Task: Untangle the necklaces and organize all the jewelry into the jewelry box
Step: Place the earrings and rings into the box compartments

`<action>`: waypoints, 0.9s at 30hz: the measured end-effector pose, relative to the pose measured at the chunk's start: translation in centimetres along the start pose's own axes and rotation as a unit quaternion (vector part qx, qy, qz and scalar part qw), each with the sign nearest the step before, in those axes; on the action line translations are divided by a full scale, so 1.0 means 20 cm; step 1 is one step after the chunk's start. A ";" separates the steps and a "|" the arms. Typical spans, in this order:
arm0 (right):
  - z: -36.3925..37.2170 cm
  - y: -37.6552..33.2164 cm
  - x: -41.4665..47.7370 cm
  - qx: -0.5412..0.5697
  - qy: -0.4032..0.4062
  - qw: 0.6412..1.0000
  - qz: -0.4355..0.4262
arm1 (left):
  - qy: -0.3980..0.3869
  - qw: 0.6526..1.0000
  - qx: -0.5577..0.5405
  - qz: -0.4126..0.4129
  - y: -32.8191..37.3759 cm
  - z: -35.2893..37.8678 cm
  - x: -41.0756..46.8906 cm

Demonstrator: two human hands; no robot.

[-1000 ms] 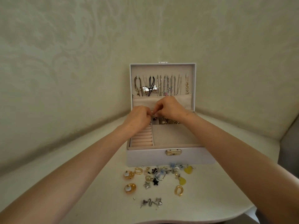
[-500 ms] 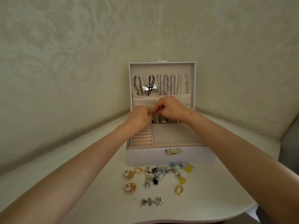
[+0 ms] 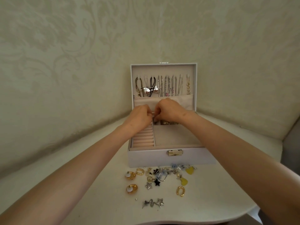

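Since a second ago almost nothing has moved in the head view; my left hand (image 3: 140,117) and right hand (image 3: 170,111) stay pressed close together over the back of the open jewelry box (image 3: 170,158); both have their fingers curled inward with the tips meeting between them, and I cannot tell whether they pinch a piece there, it is too small to see; the necklaces (image 3: 167,86) hang in a row from hooks inside the upright lid (image 3: 164,69), their lower ends tucked into its pocket; below the left hand lie the ring rolls (image 3: 144,138), beside them a wide compartment (image 3: 175,137); some gold pieces (image 3: 167,122) show under the right hand; the loose earrings (image 3: 162,177) lie scattered on the table (image 3: 97,192) just in front of the box
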State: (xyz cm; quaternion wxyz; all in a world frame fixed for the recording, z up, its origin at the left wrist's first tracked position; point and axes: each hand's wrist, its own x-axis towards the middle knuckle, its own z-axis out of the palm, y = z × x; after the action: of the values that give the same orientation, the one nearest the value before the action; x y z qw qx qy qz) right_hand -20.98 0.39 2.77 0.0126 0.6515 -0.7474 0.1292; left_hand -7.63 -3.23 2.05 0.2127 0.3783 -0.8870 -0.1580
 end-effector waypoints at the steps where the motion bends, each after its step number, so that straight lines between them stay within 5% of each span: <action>1: 0.00 0.01 0.00 0.000 -0.001 1.000 -0.002 | 0.004 1.000 0.004 -0.002 0.00 0.00 0.01; 9: -0.02 0.00 0.00 -0.052 -0.033 0.997 -0.037 | 0.013 1.000 0.014 -0.004 -0.02 0.00 0.01; 27: -0.09 0.01 0.03 0.210 -0.117 0.967 0.088 | -0.013 1.000 0.014 0.014 0.02 0.01 0.00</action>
State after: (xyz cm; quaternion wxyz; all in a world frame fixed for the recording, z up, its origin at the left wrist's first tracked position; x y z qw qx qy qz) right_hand -21.59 0.24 4.66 -0.2237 0.5819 -0.7540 0.2069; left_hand -8.01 -2.96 2.13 0.1981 0.3666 -0.8970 -0.1475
